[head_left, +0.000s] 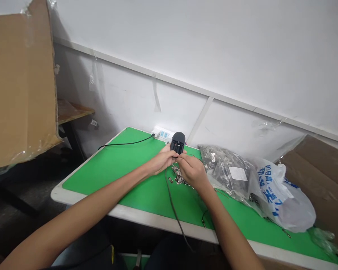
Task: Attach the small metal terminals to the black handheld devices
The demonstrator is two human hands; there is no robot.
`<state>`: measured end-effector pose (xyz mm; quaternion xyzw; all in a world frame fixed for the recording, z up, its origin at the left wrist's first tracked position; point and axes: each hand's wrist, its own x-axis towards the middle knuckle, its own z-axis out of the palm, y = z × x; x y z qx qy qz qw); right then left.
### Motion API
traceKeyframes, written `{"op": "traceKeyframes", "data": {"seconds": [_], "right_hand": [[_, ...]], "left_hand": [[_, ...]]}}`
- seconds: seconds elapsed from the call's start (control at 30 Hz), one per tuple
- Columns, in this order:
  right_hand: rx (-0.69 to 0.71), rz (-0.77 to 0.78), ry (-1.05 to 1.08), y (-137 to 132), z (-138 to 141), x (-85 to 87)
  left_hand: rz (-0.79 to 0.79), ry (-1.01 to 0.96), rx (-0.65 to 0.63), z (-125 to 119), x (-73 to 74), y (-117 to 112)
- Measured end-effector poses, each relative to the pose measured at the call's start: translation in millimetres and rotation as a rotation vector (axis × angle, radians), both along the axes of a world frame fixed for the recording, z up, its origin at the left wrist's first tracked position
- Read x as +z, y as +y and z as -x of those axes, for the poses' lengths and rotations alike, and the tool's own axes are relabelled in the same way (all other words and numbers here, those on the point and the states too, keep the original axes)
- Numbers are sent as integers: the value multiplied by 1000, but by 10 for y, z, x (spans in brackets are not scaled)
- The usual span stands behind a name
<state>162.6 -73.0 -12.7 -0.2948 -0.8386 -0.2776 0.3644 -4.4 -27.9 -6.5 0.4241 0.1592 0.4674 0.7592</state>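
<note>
A black, rounded device [178, 139], with what looks like an open slotted compartment, is held up over the green-topped table. My left hand [165, 160] is closed around its left side and lower part, thumb across the front. At its lower edge, my right hand [192, 168] has its fingers pinched together; whatever they grip is too small or hidden to make out. Beneath the hands lies a pile of small shiny metal pieces [178, 174]. A dark grey cable [171, 200] runs from under my left hand down over the table's front edge.
A white power strip [163, 134] with a black cord [126, 143] plugged in sits against the wall. On the right are a clear bag of metal parts [224, 167] and a white plastic bag [281, 198]. Cardboard [19, 86] stands at left, and more cardboard [321, 176] at right.
</note>
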Motion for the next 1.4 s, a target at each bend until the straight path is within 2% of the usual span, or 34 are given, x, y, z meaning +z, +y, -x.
{"op": "traceKeyframes", "data": {"seconds": [0.3, 0.53, 0.63, 0.7, 0.8, 0.9, 1.0, 1.2, 1.3, 1.4], "right_hand": [[-32, 47, 6, 22, 36, -67], [38, 127, 58, 19, 45, -22], [49, 144, 242, 19, -1, 14], [35, 86, 413, 34, -66, 49], [-30, -10, 645, 76, -199, 98], [-94, -20, 749, 127, -323, 106], [-95, 7, 686, 174, -386, 64], [47, 154, 220, 174, -289, -46], [104, 210, 166, 116, -172, -74], [156, 247, 150, 50, -82, -84]], "left_hand": [[-12, 77, 40, 10, 7, -3], [-150, 329, 98, 109, -4, 149], [-254, 384, 48, 201, 70, 193], [-291, 345, -8, 276, 142, 216], [-268, 215, -33, 379, 224, 267], [-191, 89, 33, 434, 239, 328], [-146, 39, 58, 439, 209, 349], [-143, 139, 4, 397, 201, 228], [-118, 241, -94, 396, 216, 165], [-57, 338, -270, 397, 183, 143]]}}
